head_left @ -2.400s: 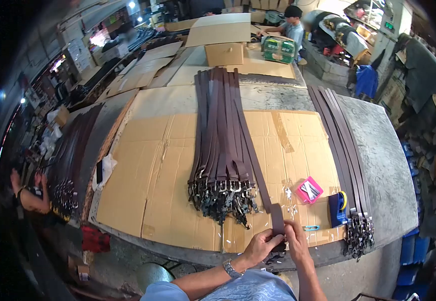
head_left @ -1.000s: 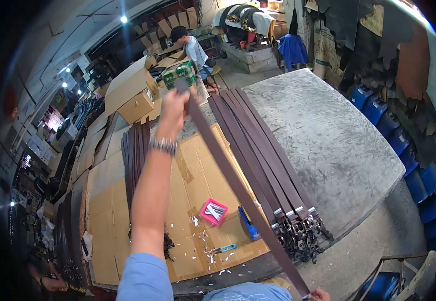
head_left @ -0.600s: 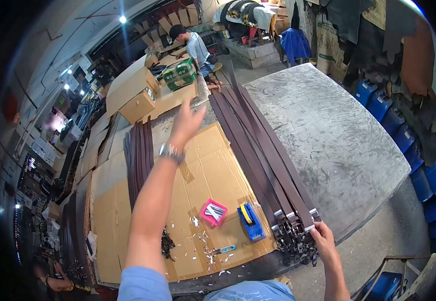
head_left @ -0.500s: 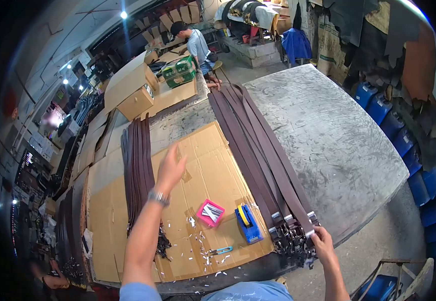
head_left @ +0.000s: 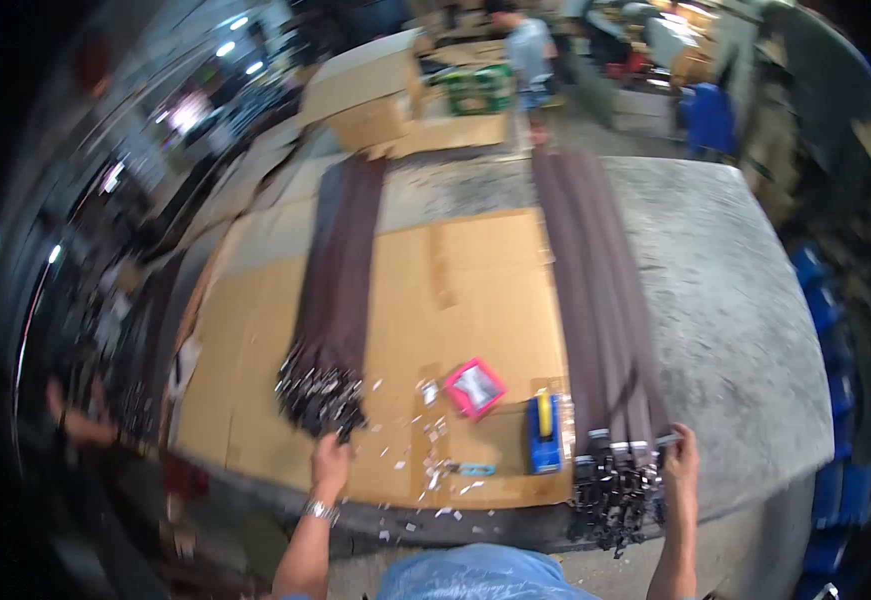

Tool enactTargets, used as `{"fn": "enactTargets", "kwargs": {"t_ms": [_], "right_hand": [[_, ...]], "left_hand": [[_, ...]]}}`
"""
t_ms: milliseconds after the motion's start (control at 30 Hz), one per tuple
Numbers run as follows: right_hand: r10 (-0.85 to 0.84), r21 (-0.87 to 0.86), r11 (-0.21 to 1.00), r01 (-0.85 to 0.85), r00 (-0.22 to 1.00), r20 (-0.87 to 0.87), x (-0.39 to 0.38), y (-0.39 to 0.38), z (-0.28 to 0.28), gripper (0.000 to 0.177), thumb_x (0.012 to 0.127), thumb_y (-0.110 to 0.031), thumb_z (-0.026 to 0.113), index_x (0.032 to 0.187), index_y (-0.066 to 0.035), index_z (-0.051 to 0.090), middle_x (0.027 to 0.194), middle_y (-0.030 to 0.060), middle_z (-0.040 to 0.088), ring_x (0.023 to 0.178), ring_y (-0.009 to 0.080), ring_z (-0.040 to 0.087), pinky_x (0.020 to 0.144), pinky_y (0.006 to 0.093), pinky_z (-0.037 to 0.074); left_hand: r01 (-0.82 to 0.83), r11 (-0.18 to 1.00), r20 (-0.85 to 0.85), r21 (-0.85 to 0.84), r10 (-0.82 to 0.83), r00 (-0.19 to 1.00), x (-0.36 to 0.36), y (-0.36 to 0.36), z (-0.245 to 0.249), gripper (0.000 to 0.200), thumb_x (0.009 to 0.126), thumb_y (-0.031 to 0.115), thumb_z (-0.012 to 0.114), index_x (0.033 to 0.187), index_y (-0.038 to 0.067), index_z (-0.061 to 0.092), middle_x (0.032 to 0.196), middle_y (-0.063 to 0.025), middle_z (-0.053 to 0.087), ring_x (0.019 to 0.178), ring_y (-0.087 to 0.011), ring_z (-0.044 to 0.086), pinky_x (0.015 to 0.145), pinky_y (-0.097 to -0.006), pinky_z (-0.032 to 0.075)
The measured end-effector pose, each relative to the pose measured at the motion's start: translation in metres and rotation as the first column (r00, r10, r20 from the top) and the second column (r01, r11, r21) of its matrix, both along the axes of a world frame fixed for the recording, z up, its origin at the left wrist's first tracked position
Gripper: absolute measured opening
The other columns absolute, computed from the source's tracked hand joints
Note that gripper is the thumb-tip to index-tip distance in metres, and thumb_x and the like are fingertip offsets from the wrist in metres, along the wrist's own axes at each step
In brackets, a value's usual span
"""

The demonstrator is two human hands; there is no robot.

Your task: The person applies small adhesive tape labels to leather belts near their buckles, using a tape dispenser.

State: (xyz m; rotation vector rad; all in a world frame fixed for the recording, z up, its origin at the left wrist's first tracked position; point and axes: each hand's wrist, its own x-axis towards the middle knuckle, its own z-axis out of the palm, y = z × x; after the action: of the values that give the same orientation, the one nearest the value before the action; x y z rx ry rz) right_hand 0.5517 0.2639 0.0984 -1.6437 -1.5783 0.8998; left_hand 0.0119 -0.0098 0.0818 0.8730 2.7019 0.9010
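Note:
Two bundles of dark brown belts lie lengthwise on the table, a left bundle (head_left: 347, 260) and a right bundle (head_left: 600, 300), with metal buckles at their near ends. My left hand (head_left: 330, 465), a watch on its wrist, is closed at the lowest buckles of the left bundle. At the right bundle's buckle end, my right hand (head_left: 682, 455) is closed on the outer belt's end. Between the bundles, a pink tray (head_left: 474, 388), a blue tape dispenser (head_left: 543, 445) and a small light-blue tool (head_left: 475, 469) rest on cardboard (head_left: 470, 290). The image is blurred.
White scraps (head_left: 440, 430) are scattered near the table's front edge. Cardboard boxes (head_left: 370, 120) and a green pack (head_left: 477, 90) stand at the far end. A person (head_left: 530, 55) is beyond the table. Blue containers (head_left: 840, 345) line the right side. Another person's arm (head_left: 85, 425) shows at far left.
My left hand has come down from over the cardboard to the left bundle's buckles. My right hand stays at the right bundle's end. The view has turned left.

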Motion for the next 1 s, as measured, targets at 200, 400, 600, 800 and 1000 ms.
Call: {"fn": "enactTargets", "kwargs": {"t_ms": [200,400,600,800,1000], "right_hand": [[0.098,-0.014,0.995,-0.098,0.995,-0.030,0.006,0.011,-0.009,0.031,0.093,-0.008,0.054,0.124,-0.007,0.058,0.088,0.0028,0.057,0.076,0.0133,0.051,0.069,0.0254,0.043],[-0.023,0.186,0.979,-0.078,0.871,0.490,0.037,-0.037,-0.017,0.032,0.094,-0.019,0.057,0.124,-0.007,0.060,0.134,0.0167,0.051,0.123,0.0357,0.047,0.103,0.0440,0.037],[-0.095,0.297,0.952,-0.071,0.857,0.507,0.001,-0.149,-0.007,0.032,0.086,-0.006,0.060,0.118,-0.004,0.060,0.124,0.0191,0.056,0.116,0.0368,0.052,0.100,0.0444,0.040],[-0.003,0.138,0.988,-0.066,0.896,0.444,-0.095,-0.261,-0.020,0.035,0.078,0.000,0.064,0.112,-0.004,0.059,0.116,0.0159,0.059,0.111,0.0343,0.054,0.096,0.0425,0.042],[-0.015,0.126,0.991,-0.038,0.920,0.392,-0.178,-0.316,0.001,0.034,0.075,0.000,0.066,0.109,-0.005,0.063,0.112,0.0184,0.061,0.108,0.0374,0.057,0.093,0.0421,0.045]], "left_hand": [[0.058,0.998,-0.074,-0.010,-0.058,0.996,-0.007,0.002,0.014,0.031,0.086,0.019,0.063,0.111,0.001,0.061,0.106,-0.0194,0.066,0.093,-0.0340,0.065,0.083,-0.0420,0.051],[0.078,0.996,-0.085,0.040,-0.074,0.994,-0.054,0.024,0.016,0.027,0.086,0.019,0.063,0.106,0.001,0.062,0.102,-0.0189,0.066,0.094,-0.0350,0.063,0.084,-0.0426,0.050],[0.141,0.989,-0.227,0.042,-0.128,0.965,-0.136,0.068,0.008,0.026,0.086,0.019,0.063,0.105,0.001,0.063,0.113,-0.0176,0.061,0.108,-0.0350,0.057,0.092,-0.0422,0.047],[0.023,0.947,-0.153,-0.321,-0.076,0.985,-0.208,0.094,0.001,0.057,0.085,0.054,0.059,0.115,0.006,0.062,0.130,-0.0185,0.053,0.127,-0.0360,0.045,0.099,-0.0573,0.041],[-0.167,0.939,-0.013,-0.299,0.171,0.985,-0.282,0.086,0.011,0.053,0.084,0.044,0.059,0.113,0.000,0.064,0.121,-0.0243,0.060,0.114,-0.0421,0.056,0.096,-0.0550,0.044]]}}
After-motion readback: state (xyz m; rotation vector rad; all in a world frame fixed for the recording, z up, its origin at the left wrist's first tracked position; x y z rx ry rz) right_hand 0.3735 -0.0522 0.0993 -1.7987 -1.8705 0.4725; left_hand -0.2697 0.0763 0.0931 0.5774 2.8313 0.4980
